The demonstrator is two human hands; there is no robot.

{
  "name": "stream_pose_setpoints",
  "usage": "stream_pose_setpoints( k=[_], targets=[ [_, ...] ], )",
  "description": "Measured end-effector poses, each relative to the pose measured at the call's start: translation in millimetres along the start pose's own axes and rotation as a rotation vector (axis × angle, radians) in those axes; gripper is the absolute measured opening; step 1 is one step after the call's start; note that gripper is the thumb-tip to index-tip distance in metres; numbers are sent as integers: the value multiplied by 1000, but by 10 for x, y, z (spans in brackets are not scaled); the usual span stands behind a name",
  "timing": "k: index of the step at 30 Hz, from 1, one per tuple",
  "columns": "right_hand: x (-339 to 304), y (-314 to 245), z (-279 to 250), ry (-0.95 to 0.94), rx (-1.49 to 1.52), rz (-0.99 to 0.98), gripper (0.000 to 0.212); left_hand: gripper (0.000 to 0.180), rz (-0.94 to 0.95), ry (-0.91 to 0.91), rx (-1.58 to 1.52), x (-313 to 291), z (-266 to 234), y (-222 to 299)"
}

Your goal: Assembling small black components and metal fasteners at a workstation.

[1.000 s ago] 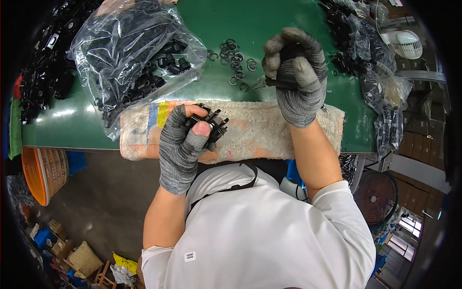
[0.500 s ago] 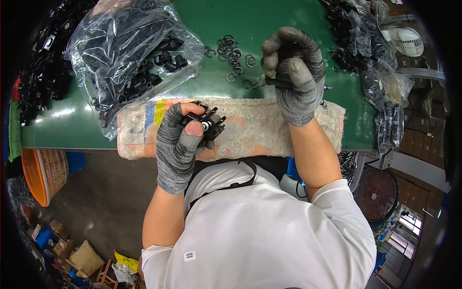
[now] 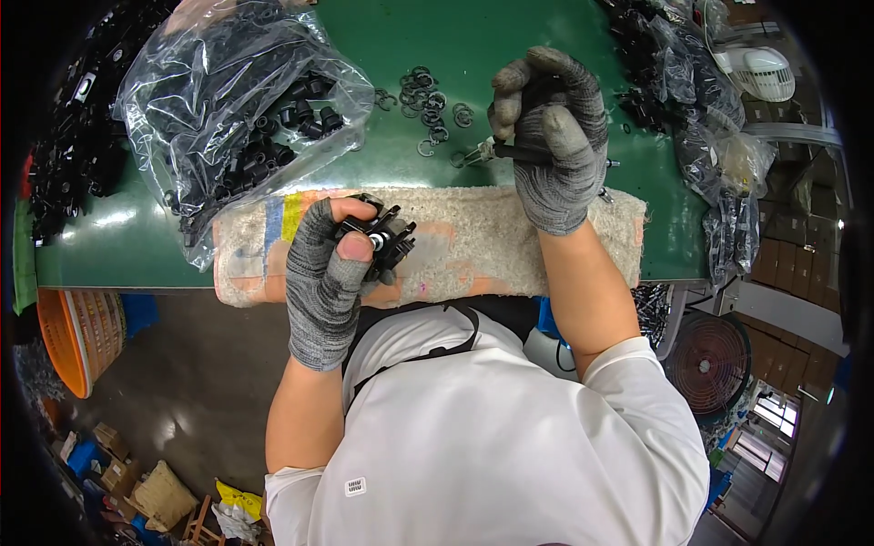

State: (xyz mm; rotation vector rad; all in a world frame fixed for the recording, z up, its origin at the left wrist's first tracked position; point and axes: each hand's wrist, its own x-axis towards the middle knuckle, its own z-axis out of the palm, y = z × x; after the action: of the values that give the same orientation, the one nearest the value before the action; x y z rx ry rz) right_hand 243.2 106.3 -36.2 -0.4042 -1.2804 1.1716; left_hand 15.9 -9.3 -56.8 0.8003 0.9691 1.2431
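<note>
My left hand (image 3: pixel 326 287), in a grey fingerless-tipped glove, is closed around a black metal part (image 3: pixel 390 242) with several ribs and a bright round pin. It holds the part just above the pale cloth pad (image 3: pixel 437 218). Higher and to the right, my gloved right hand (image 3: pixel 560 146) is wrapped around a dark-handled tool with a thin forked metal tip (image 3: pixel 475 155). A C-shaped retaining ring (image 3: pixel 458 159) is at that tip; whether the tip grips it I cannot tell. Several more retaining rings (image 3: pixel 428 100) lie loose on the green tabletop (image 3: pixel 437 27).
A clear plastic bag (image 3: pixel 246 82) of black cylindrical pieces lies at the left. Piles of black parts (image 3: pixel 77 173) line the far left, with bagged parts (image 3: pixel 706 146) at the right. An orange basket (image 3: pixel 68 341) stands below the table, a fan (image 3: pixel 710 364) at right.
The whole view has shifted slightly left. Both hands keep nearly the same pose and hold the same things; the tool's forked tip shows a little more plainly.
</note>
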Motion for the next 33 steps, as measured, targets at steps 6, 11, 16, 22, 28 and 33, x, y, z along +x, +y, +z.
stream_pose_setpoints(
  k=[6,11,16,22,28,33],
  targets=[
    [14,26,-31,-7,-47,-48,45,49,-6,11,25,-7,-38,-20],
    [-42,54,41,355,-22,-4,45,50,-7,5,5,-13,-37,-33],
    [-76,43,200,386,-133,-56,45,50,-29,-19,7,-2,-43,-1],
    [-118,39,207,251,-174,-137,42,50,-44,24,47,-67,35,103],
    [-62,-22,165,199,-108,-50,36,45,-27,-32,92,-119,26,185],
    [136,-435,370,71,98,59,32,38,-140,-158,116,-109,93,239]
  ],
)
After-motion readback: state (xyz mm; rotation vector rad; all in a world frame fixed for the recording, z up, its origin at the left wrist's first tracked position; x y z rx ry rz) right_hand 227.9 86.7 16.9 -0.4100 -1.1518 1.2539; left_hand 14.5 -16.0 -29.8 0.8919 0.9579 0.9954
